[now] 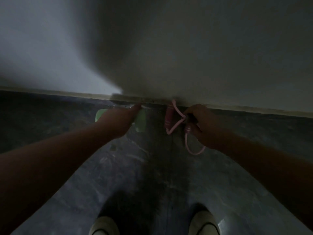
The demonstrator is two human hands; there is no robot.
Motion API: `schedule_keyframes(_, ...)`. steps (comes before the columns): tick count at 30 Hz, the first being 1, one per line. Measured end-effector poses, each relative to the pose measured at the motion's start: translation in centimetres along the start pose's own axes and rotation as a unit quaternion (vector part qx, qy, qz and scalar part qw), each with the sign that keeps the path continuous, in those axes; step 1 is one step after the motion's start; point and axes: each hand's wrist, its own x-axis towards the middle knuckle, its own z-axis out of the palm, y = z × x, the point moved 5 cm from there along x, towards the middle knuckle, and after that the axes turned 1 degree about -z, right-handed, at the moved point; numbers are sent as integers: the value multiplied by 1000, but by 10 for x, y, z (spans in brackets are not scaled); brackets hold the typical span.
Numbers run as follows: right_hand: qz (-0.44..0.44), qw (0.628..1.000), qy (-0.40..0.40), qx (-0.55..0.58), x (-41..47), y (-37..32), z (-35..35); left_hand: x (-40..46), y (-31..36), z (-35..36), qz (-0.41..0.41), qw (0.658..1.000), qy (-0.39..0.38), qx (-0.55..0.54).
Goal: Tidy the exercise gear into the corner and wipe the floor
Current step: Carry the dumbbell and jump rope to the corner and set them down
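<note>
Your right hand (201,126) grips the pink rope (176,123) where its loops cross; a handle stands just left of it, long axis toward the wall (186,65). Your left hand (125,121) covers a green thing (141,121); its grip is hidden. Open floor (144,175) lies behind both.

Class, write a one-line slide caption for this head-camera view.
By the wall, the right hand grips a pink band; the left hand reaches over a green item.

1 pink rope (176,122), 1 green item (141,121), 2 shoes (104,225).
</note>
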Motion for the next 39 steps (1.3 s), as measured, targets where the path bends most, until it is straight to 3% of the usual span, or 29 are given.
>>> schedule_keyframes(4,3,997,67,25,-16,-15,-15,3,7,16,5,1000,-22,-19)
schedule_keyframes(10,-7,994,84,65,0,-36,-20,1,27,11,13,999,-20,-33)
schedule_keyframes(15,117,992,38,18,-21,32,11,-1,28,5,-2,1000,-4,-24)
schedule_keyframes(18,188,980,-52,-26,-30,59,30,-1,29,6,-8,1000,-1,-27)
schedule_keyframes(22,227,966,-109,-52,-39,68,41,1,38,16,-8,999,-21,-38)
schedule_keyframes(39,253,967,-40,-16,-45,61,27,34,46,36,-8,999,-41,1)
